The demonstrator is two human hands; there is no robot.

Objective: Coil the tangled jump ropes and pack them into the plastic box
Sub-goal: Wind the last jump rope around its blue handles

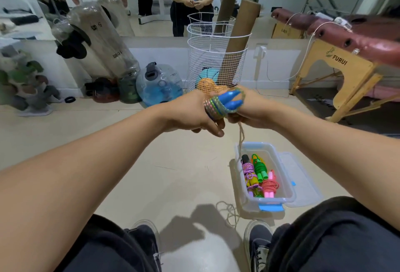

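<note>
Both hands met over the floor, left hand [194, 113] wrapped in the coiled jump rope [216, 105], right hand [249, 109] pinching twine [240, 139] that wanted snug turns before the plastic box [244, 189] below.

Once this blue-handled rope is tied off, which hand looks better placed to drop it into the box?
Probably the right hand. The plastic box sits on the floor below and to the right of both hands, nearer the right arm. The left hand grips the coiled rope, so it would need to hand it over or reach across.
</note>
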